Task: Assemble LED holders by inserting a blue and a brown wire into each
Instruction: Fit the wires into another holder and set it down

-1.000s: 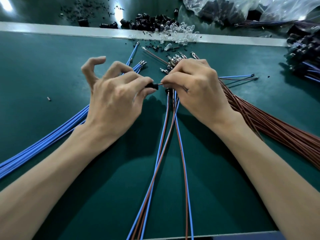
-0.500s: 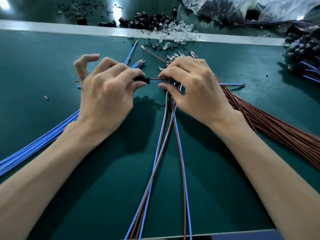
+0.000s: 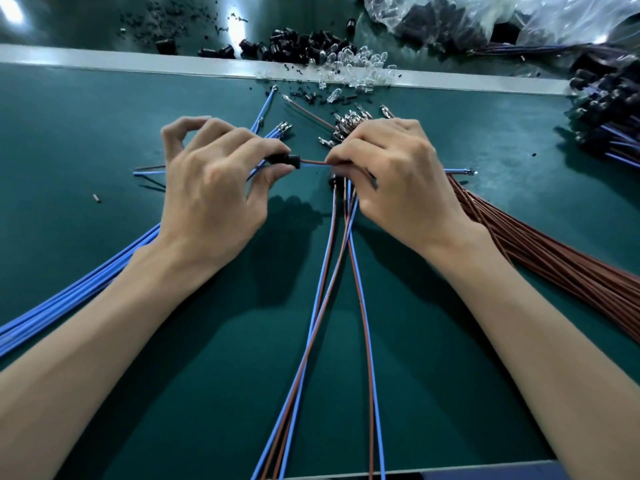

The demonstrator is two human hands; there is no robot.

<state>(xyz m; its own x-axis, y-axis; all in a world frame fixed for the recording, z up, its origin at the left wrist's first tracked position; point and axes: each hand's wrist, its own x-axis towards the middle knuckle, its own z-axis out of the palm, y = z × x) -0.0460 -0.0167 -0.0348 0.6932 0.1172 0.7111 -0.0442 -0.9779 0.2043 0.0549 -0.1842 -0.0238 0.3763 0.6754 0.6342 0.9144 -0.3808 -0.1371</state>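
Note:
My left hand [image 3: 211, 188] pinches a small black LED holder [image 3: 289, 160] between thumb and forefinger. A brown wire [image 3: 313, 163] and a blue wire run side by side out of the holder to my right hand [image 3: 394, 178], which pinches them. Their far ends stick out past my left hand at the left [image 3: 149, 169], and a blue wire tip [image 3: 464, 172] pokes out right of my right hand. Under my right hand lie finished pairs [image 3: 332, 271] of blue and brown wires trailing toward me.
A blue wire bundle [image 3: 69, 299] fans off to the lower left and a brown wire bundle [image 3: 554, 258] to the right. Black holders [image 3: 294, 46] and clear LEDs [image 3: 360, 64] pile along the white strip [image 3: 104, 62]. Finished assemblies [image 3: 609, 119] lie far right.
The holder has slid left along the two wires, and their ends now poke out past my left hand. Both hands have stayed close together above the mat.

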